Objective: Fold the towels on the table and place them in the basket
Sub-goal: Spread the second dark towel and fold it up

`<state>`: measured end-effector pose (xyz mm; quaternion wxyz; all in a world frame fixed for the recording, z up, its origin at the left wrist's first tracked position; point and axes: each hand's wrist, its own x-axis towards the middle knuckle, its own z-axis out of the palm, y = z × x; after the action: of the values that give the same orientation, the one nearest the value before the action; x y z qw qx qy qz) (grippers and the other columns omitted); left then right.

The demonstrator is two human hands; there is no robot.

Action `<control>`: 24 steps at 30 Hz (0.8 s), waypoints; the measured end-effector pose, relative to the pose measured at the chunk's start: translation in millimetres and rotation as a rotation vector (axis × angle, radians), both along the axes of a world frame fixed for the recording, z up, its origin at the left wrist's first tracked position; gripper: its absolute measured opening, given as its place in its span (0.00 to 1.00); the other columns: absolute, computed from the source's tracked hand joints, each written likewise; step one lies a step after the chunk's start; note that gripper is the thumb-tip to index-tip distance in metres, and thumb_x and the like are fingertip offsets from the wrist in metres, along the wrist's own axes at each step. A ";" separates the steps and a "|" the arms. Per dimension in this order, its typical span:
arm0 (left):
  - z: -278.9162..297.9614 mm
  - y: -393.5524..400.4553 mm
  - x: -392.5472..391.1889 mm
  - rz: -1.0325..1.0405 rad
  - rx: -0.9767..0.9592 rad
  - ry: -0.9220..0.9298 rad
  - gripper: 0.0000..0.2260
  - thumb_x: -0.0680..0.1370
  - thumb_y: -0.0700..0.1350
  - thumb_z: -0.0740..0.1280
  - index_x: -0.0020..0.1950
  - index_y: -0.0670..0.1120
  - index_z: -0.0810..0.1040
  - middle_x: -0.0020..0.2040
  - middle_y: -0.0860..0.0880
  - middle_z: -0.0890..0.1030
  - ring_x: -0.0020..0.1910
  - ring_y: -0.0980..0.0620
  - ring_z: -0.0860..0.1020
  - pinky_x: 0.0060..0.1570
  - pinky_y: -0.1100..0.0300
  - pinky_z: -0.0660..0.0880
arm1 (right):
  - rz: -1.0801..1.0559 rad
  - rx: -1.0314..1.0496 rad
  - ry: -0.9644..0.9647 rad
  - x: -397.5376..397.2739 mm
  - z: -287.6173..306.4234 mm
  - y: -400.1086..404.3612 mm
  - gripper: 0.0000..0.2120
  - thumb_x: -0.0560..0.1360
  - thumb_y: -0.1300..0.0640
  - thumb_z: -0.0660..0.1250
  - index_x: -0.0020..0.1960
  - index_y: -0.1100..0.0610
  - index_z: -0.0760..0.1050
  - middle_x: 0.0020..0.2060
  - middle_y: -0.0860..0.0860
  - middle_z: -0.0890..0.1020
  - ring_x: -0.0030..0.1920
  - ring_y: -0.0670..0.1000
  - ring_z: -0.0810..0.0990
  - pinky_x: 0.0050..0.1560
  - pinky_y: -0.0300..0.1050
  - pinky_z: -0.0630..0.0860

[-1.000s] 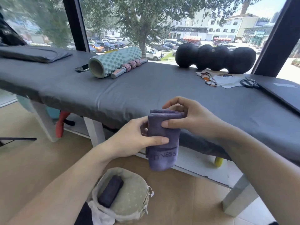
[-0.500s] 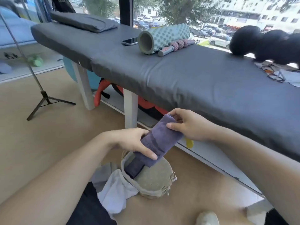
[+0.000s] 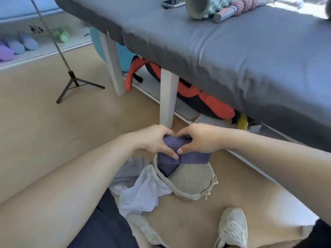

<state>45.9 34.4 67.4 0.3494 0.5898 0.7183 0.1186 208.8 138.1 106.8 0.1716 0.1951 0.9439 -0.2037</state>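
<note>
A folded purple towel (image 3: 193, 158) is held by both hands over the mouth of the grey fabric basket (image 3: 193, 179) on the floor. My left hand (image 3: 154, 140) grips its left end and my right hand (image 3: 198, 138) grips its right end, thumbs meeting on top. The towel's lower part sits inside the basket, beside a darker folded towel (image 3: 167, 170) lying in there. The grey padded table (image 3: 232, 51) stands behind, above the hands.
A white cloth (image 3: 143, 192) lies on the floor left of the basket. My two shoes (image 3: 232, 228) are near the bottom. A tripod (image 3: 71, 81) stands at left. A foam roller (image 3: 198, 6) and a phone (image 3: 172, 4) lie on the table; an orange bag (image 3: 206, 101) lies underneath.
Both hands have carried the purple towel down from table height into the basket's mouth. The view has tilted down toward the floor.
</note>
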 end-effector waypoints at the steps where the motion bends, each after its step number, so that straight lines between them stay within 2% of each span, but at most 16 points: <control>1: -3.9 1.2 -1.6 0.012 0.006 0.012 0.21 0.63 0.63 0.80 0.47 0.53 0.81 0.45 0.52 0.84 0.46 0.49 0.82 0.49 0.47 0.79 | 0.017 0.014 -0.010 -3.9 -4.1 2.8 0.14 0.75 0.43 0.71 0.57 0.48 0.81 0.46 0.49 0.85 0.46 0.53 0.81 0.50 0.50 0.78; 4: -15.4 4.1 -7.2 0.063 0.037 0.011 0.22 0.65 0.62 0.79 0.52 0.53 0.80 0.48 0.52 0.83 0.48 0.50 0.80 0.51 0.47 0.79 | -0.002 -0.015 -0.039 -12.0 -20.0 12.6 0.07 0.76 0.47 0.71 0.48 0.50 0.79 0.42 0.48 0.83 0.42 0.51 0.79 0.41 0.42 0.75; 8: -29.9 9.7 -16.1 0.143 0.054 0.032 0.28 0.71 0.59 0.77 0.68 0.52 0.75 0.61 0.52 0.79 0.56 0.51 0.78 0.58 0.53 0.77 | -0.222 -0.256 -0.092 -21.3 -56.5 31.4 0.10 0.77 0.50 0.72 0.55 0.54 0.82 0.49 0.50 0.85 0.49 0.51 0.83 0.50 0.46 0.78; 10: -35.1 13.5 -22.1 0.199 0.029 0.034 0.30 0.73 0.57 0.76 0.72 0.53 0.71 0.64 0.52 0.76 0.58 0.51 0.77 0.58 0.56 0.76 | -0.401 -0.430 -0.094 -24.0 -83.9 40.2 0.11 0.78 0.52 0.71 0.57 0.57 0.80 0.50 0.52 0.85 0.51 0.53 0.83 0.50 0.48 0.81; 13: -37.7 20.3 -32.1 0.207 -0.027 0.027 0.28 0.75 0.57 0.74 0.72 0.52 0.72 0.66 0.52 0.76 0.60 0.51 0.77 0.60 0.55 0.76 | -0.776 -0.669 -0.034 -20.4 -138.5 41.8 0.10 0.81 0.56 0.68 0.61 0.58 0.76 0.47 0.51 0.81 0.54 0.54 0.80 0.47 0.48 0.80; 15: -36.3 23.0 -36.6 0.212 -0.054 0.031 0.27 0.75 0.57 0.74 0.71 0.52 0.73 0.66 0.52 0.77 0.62 0.50 0.76 0.63 0.53 0.75 | -1.060 -0.811 0.065 -14.6 -178.7 36.2 0.16 0.82 0.58 0.65 0.69 0.58 0.71 0.48 0.51 0.79 0.55 0.55 0.77 0.47 0.49 0.77; 18: -38.6 26.2 -39.8 0.206 -0.080 0.053 0.27 0.75 0.58 0.73 0.71 0.51 0.73 0.67 0.52 0.76 0.64 0.50 0.76 0.63 0.55 0.74 | -1.434 -0.954 0.177 -5.2 -229.6 26.5 0.20 0.82 0.60 0.64 0.73 0.56 0.67 0.63 0.58 0.77 0.58 0.59 0.76 0.55 0.59 0.78; 20: -43.8 28.3 -39.6 0.176 -0.106 0.069 0.27 0.76 0.57 0.72 0.72 0.50 0.72 0.69 0.51 0.76 0.65 0.49 0.75 0.62 0.57 0.72 | -1.601 -1.035 0.186 -0.3 -254.8 22.0 0.20 0.83 0.60 0.62 0.74 0.57 0.65 0.68 0.60 0.74 0.60 0.62 0.75 0.56 0.62 0.77; 24: -52.5 30.6 -39.6 0.130 -0.162 0.120 0.27 0.77 0.56 0.72 0.74 0.51 0.71 0.72 0.50 0.74 0.68 0.48 0.74 0.64 0.56 0.71 | -1.771 -1.076 0.225 6.0 -292.0 19.1 0.19 0.82 0.61 0.62 0.72 0.58 0.67 0.68 0.59 0.75 0.66 0.63 0.75 0.64 0.64 0.75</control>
<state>6.3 65.0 14.9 0.3438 0.5179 0.7819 0.0470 214.8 157.2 -185.2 -0.0640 0.6954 0.2579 -0.6676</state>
